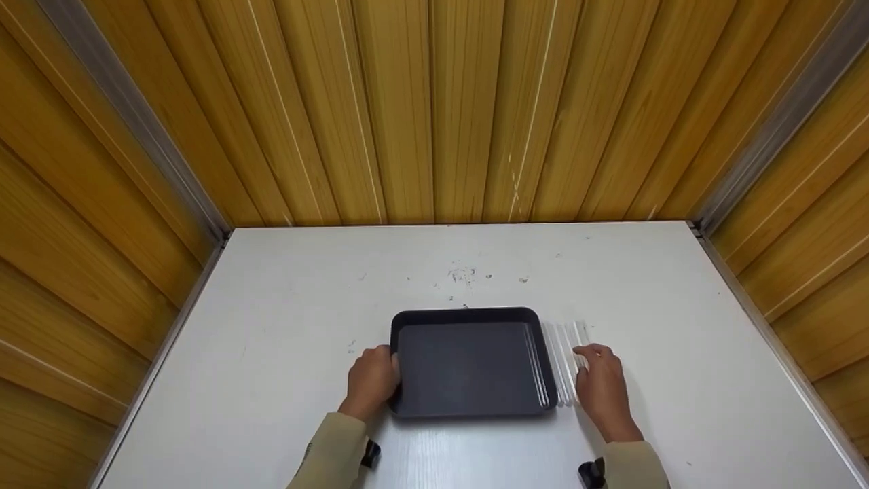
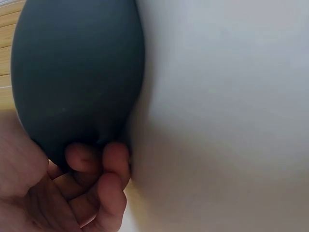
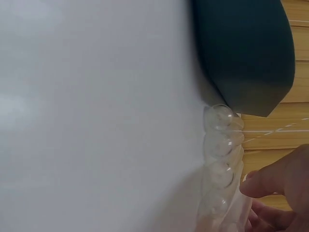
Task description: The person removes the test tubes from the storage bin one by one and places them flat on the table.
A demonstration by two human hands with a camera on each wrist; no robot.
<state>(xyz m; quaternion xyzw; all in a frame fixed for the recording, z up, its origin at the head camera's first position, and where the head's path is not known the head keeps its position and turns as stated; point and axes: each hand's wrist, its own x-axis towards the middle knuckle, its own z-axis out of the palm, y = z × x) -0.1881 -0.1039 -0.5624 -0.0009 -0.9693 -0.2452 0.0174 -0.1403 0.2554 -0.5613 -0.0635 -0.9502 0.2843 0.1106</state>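
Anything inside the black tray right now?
The black tray looks bare in the head view; the clear tubes lie outside it beside the right hand. Its underside is hidden.

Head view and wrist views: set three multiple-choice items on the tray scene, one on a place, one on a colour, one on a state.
1. Where do the clear tubes lie?
A. inside the tray
B. on the table beside the tray's right edge
C. against the wall

2. What colour is the tray?
A. dark grey
B. red
C. white

3. What is the left hand doing?
A. hanging in the air
B. gripping the tray's left edge
C. holding a tube

Answers: 1 B, they lie on the white table; 2 A, all views show it; 3 B, fingers curl on the rim.
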